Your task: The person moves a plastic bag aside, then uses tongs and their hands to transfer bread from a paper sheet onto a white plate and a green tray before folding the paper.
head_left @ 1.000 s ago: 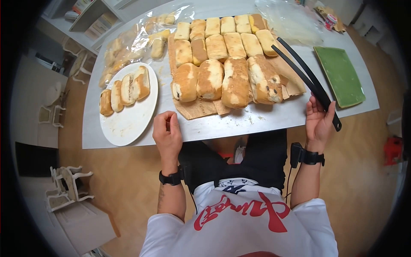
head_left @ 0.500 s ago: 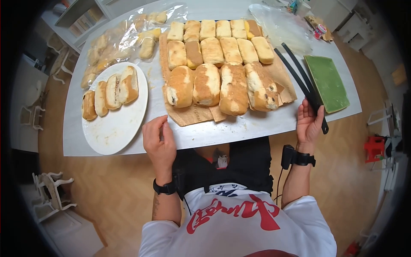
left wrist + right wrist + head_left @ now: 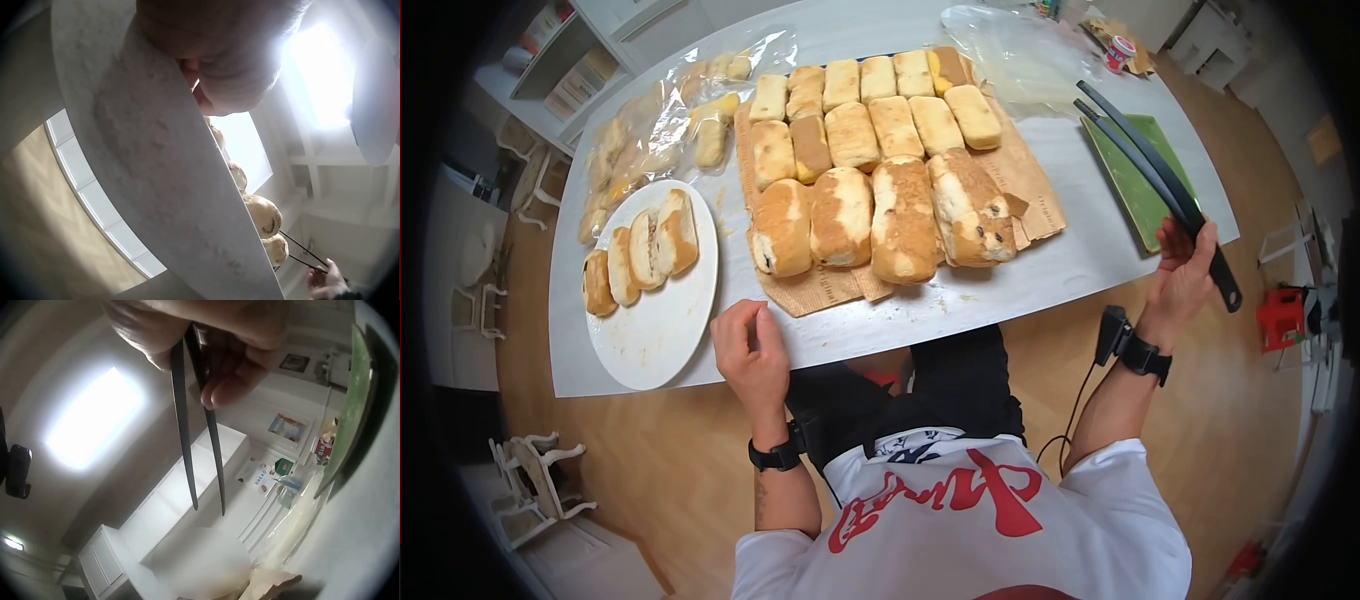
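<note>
My right hand (image 3: 1185,270) holds black tongs (image 3: 1188,208) near their joined end. Their two arms are slightly apart with nothing between them, and they overlap the green rectangular tray (image 3: 1125,185) in the head view. The tongs' tips point up and away from the hand in the right wrist view. At the table's front edge rests my left hand (image 3: 752,350), fingers loosely curled and holding nothing. Beside it stands a white oval plate (image 3: 670,345) bearing several browned bread pieces (image 3: 650,248). Rows of bread loaves (image 3: 905,220) lie on printed brown paper (image 3: 1040,215) mid-table.
Clear plastic bags with bread (image 3: 660,130) lie at the back left of the white table (image 3: 920,320). A clear plastic sheet (image 3: 1020,60) lies at the back right, near a small red-and-white tub (image 3: 1118,52). Crumbs dot the front of the table.
My right hand has carried the tongs to the right, from beside the green tray to across it. The left hand stays at the table edge. The head view has shifted.
</note>
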### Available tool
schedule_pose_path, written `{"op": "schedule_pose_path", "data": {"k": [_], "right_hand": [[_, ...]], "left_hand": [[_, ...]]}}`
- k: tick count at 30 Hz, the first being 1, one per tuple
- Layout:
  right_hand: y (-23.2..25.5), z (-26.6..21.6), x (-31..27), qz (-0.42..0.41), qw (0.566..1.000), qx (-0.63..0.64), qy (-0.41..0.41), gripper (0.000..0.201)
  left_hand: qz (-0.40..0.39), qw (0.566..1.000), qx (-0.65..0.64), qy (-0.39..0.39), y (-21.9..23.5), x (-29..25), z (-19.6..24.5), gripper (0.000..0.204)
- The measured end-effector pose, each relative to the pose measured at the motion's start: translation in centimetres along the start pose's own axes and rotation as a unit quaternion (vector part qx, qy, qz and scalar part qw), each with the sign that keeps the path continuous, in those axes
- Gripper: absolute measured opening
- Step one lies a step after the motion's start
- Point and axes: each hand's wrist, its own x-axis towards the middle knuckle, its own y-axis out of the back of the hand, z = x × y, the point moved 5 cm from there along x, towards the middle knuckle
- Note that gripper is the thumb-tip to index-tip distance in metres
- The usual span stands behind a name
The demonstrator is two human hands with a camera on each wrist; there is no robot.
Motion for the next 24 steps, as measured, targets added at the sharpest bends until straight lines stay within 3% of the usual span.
{"op": "schedule_pose_path", "data": {"k": [5,13,21,24], "right_hand": [[-0.7,-4.3,1.4,-0.017,0.981,-0.15,0.121,0.031],[-3.8,-7.7,2.5,-0.092,0.941,-0.289,0.15,0.031],[-9.1,-7.2,1.7,-0.237,0.89,-0.356,0.159,0.03],[-10.5,-4.8,1.6,-0.301,0.884,-0.326,0.151,0.029]], "left_hand": [[-0.016,1.0,-0.005,0.012,-0.2,0.1,0.1,0.007],[-0.02,1.0,-0.004,-0.01,-0.2,0.2,0.2,0.008],[-0.025,1.0,-0.014,-0.009,0.1,0.1,-0.2,0.009],[-0.019,0.999,-0.023,-0.033,0.2,0.2,-0.2,0.008]]}}
